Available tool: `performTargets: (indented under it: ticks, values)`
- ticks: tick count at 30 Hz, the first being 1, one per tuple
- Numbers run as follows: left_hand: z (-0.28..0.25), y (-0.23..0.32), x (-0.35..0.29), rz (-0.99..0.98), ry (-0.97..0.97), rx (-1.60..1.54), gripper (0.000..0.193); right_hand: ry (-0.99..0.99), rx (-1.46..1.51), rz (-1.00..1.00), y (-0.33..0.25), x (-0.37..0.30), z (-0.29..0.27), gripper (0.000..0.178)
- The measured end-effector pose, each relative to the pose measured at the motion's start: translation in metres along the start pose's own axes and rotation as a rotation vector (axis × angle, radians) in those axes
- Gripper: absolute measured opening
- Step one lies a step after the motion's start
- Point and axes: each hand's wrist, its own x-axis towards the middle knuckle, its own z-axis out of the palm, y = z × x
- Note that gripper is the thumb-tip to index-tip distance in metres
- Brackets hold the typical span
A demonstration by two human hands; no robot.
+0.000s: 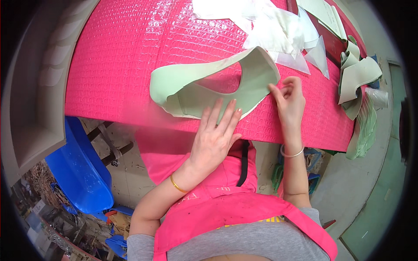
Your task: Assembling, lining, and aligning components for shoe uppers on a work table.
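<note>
A pale green shoe upper point(185, 76), bent into an open loop, lies near the front edge of the pink-covered table. Its lower edge shows a thin whitish rim. My left hand point(215, 139) rests flat on that lower edge, with the fingers stretched out and slightly apart. At the upper's right end is my right hand point(289, 100), its fingers curled and the thumb and fingertip pinching the rim. Pink table covering shows through the gap in the middle of the loop.
The glossy pink table cover point(117, 69) spreads around the upper. White and translucent sheets point(278, 32) lie at the back. Stacked green and grey pieces point(361, 74) hang at the right edge. A grey shelf point(30, 108) stands left, above a blue plastic chair point(82, 169).
</note>
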Motion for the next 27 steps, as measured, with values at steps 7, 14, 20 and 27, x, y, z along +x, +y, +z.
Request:
performTargets:
  ticks: [7,14,20,27]
  values:
    - [-0.012,-0.031,-0.02,0.0,0.134,-0.119,0.033,-0.658,-0.366,-0.784,-0.021,-0.042,0.008,0.057]
    - [-0.06,-0.06,-0.026,0.053,0.066,0.158,0.03,-0.6,-0.391,-0.797,-0.025,-0.03,0.006,0.069]
    - [-0.062,-0.092,-0.041,0.105,0.115,0.32,0.032,-0.749,-0.417,-0.87,-0.042,-0.038,0.042,0.073]
    - [-0.074,-0.106,-0.038,0.289,0.04,0.162,0.024,-0.833,-0.368,-0.871,-0.041,-0.05,0.025,0.068]
